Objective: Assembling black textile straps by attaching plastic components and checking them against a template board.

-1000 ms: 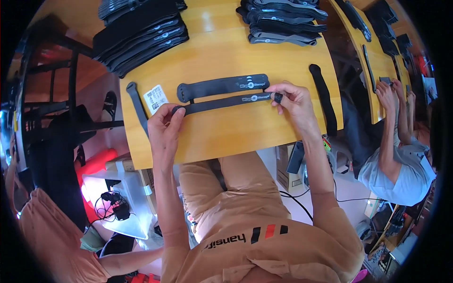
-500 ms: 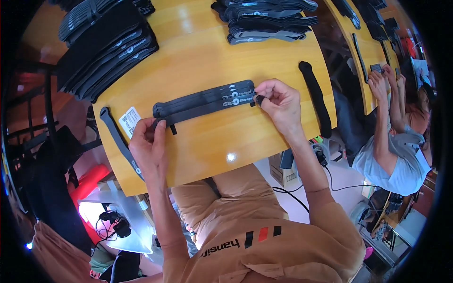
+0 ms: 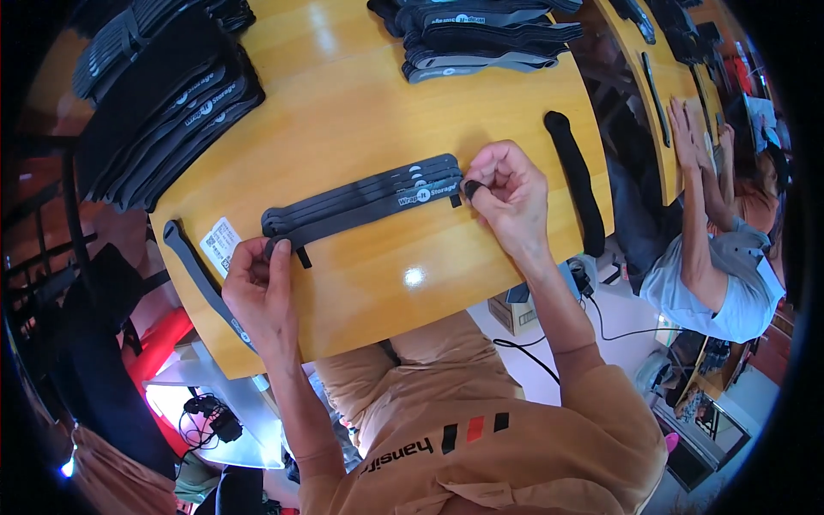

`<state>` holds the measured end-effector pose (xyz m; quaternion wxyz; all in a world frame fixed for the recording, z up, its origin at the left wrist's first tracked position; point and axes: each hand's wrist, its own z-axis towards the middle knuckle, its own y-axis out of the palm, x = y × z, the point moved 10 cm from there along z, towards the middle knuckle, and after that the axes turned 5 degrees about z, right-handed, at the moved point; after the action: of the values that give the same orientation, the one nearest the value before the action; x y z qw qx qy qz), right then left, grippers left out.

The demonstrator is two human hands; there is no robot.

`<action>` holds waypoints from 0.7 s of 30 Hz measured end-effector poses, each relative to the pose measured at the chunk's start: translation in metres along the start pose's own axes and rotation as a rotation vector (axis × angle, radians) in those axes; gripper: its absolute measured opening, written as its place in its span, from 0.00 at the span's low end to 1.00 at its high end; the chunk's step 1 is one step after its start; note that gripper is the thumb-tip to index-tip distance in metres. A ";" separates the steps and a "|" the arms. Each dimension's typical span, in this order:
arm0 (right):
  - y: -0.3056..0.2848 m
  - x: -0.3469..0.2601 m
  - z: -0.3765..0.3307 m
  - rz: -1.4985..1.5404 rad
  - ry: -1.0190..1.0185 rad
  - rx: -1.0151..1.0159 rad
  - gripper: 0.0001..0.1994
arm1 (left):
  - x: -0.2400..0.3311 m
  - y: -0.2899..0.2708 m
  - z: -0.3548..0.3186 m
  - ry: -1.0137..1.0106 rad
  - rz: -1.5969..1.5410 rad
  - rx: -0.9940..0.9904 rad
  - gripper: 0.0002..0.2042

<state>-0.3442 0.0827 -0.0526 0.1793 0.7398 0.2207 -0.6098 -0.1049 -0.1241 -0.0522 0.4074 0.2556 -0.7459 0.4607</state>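
Several long black straps (image 3: 360, 204) lie stacked side by side across the middle of the yellow wooden table (image 3: 343, 112). My left hand (image 3: 260, 287) pinches the left end of the nearest strap. My right hand (image 3: 506, 193) grips the right end of the same strap beside the stack. The strap stretches flat between both hands.
A single black strap (image 3: 577, 180) lies at the table's right edge and another (image 3: 199, 279) at the left edge beside a white label (image 3: 221, 242). Piles of black straps sit at the far left (image 3: 163, 94) and far middle (image 3: 481, 39). Another person (image 3: 712, 240) works at a neighbouring table on the right.
The strap held between my hands has been brought up against the other straps, forming a tighter stack. My view has shifted closer over the table.
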 end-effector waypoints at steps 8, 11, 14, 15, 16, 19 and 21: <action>-0.001 0.001 0.002 0.008 0.002 0.030 0.12 | 0.003 0.002 0.002 0.023 -0.030 0.008 0.06; -0.002 0.001 0.002 -0.003 -0.012 0.040 0.12 | 0.002 0.002 0.001 0.012 -0.037 -0.001 0.06; -0.002 0.002 0.001 -0.031 0.000 0.045 0.12 | 0.000 0.002 0.001 0.011 -0.036 0.002 0.06; -0.002 0.002 0.001 -0.036 -0.005 0.048 0.12 | 0.000 0.001 0.001 0.017 -0.033 0.007 0.06; -0.002 0.001 0.001 -0.042 -0.011 0.051 0.12 | -0.001 0.002 0.001 0.016 -0.033 0.006 0.06; -0.002 0.001 0.000 -0.029 -0.012 0.042 0.12 | -0.001 0.001 0.001 0.019 -0.051 0.012 0.06; -0.002 0.002 0.000 -0.031 -0.004 0.050 0.12 | -0.002 0.001 0.001 0.016 -0.053 0.017 0.06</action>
<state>-0.3456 0.0847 -0.0542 0.1517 0.7392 0.2168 -0.6194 -0.1055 -0.1244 -0.0546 0.4231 0.2754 -0.7316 0.4581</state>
